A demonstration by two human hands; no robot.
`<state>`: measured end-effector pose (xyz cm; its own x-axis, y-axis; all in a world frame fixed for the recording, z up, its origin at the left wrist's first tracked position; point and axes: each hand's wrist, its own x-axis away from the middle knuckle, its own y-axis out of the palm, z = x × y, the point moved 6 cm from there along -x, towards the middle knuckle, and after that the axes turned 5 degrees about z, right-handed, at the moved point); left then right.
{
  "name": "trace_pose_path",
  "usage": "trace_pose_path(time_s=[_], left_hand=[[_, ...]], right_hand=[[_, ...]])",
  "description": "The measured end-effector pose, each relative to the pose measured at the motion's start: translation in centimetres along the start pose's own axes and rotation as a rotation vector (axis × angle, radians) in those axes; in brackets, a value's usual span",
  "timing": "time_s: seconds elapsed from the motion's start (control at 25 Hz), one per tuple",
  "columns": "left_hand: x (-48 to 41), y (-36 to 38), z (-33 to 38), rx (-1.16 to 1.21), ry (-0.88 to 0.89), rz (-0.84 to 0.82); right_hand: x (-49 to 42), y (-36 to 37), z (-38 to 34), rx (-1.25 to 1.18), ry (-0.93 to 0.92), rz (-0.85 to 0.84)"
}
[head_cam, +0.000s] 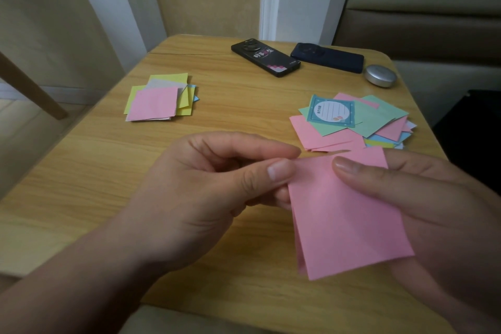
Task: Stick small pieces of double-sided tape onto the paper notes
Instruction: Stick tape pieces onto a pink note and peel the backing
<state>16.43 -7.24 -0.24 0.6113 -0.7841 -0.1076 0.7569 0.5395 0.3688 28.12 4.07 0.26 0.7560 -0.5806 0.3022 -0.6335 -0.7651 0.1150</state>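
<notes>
Both my hands hold a pink paper note (344,214) above the near part of the wooden table (89,171). My left hand (206,192) pinches its upper left corner between thumb and fingers. My right hand (439,209) holds the note from the right, thumb on top and fingers underneath. A second pink layer shows along the note's left edge. A loose pile of pink, green, blue and yellow notes (352,122) lies at the right, topped by a teal printed note (332,111). A smaller stack of pink and yellow notes (160,99) lies at the left. No tape is visible.
Two dark phones (264,57) (328,58) lie face down at the table's far edge, with a small round silver case (379,76) to their right. A wooden chair leg (32,87) stands at the left, a padded seat back (417,22) at the far right.
</notes>
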Motion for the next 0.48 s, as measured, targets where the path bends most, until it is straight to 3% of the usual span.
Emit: trace_pose_path(time_s=[0.48], left_hand=[[-0.01, -0.31, -0.18, -0.137, -0.042, 0.145]], right_hand=[[0.19, -0.32, 0.11, 0.127, -0.079, 0.066]])
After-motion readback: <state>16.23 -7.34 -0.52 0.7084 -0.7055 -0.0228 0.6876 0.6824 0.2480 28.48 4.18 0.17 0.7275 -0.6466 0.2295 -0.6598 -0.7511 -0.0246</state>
